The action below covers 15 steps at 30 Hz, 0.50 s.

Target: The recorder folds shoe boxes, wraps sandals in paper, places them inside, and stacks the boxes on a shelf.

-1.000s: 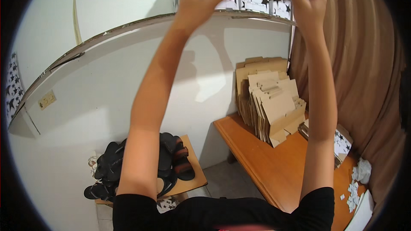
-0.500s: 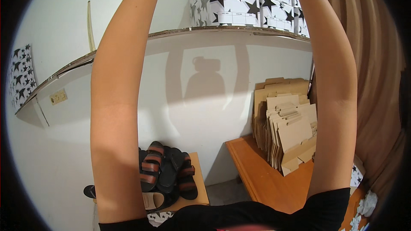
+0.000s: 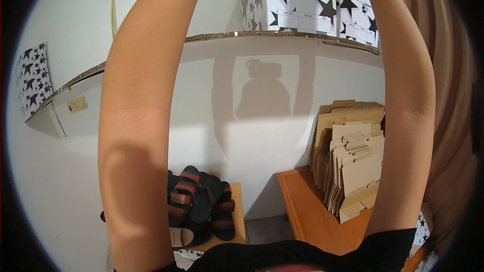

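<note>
Both of my arms reach straight up, and each leaves the picture at its upper edge. My left forearm point(image 3: 143, 85) and my right forearm point(image 3: 409, 80) show, but both hands are out of view, so what they hold or touch is hidden. Between and behind the arms, white cardboard boxes with black stars point(image 3: 301, 7) stand stacked on a wall shelf point(image 3: 282, 36). These boxes are nearest to where my right arm leaves the view. A shadow of my head and raised arms falls on the white wall below the shelf.
Black and brown sandals point(image 3: 201, 204) lie heaped on a small low table point(image 3: 237, 216). Flattened brown cardboard pieces point(image 3: 355, 156) lean together on an orange-brown wooden table point(image 3: 312, 216). A brown curtain point(image 3: 448, 95) hangs at the right. Another star-patterned box point(image 3: 35, 78) sits at the shelf's far left.
The shelf, boxes and tables have shifted right in the picture, and the shelf boxes look larger. My arms stay raised and stand slightly wider apart.
</note>
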Tool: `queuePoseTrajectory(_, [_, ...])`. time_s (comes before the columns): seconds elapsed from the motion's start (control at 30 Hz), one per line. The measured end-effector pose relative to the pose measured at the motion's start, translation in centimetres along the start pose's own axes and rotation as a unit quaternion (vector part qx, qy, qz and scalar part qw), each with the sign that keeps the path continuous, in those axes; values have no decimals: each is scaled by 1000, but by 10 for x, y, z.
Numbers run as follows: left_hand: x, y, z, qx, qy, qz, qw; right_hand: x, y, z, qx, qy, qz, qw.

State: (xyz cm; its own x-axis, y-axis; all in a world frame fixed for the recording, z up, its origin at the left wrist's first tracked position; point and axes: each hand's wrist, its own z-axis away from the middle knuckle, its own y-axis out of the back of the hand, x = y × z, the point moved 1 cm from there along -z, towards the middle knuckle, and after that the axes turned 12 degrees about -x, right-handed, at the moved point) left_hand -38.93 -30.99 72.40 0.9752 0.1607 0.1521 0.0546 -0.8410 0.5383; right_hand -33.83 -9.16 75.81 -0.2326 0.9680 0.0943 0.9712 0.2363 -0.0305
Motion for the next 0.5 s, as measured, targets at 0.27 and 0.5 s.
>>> queuePoseTrajectory(0.27, [-20, -9, -10, 3, 4, -12, 1000, -20, -6, 25, -35, -78, 63, 994])
queuePoseTrajectory(0.5, [-41, -20, -36, 111, 9, 22, 994, -18, -12, 29, -33, -107, 129, 985])
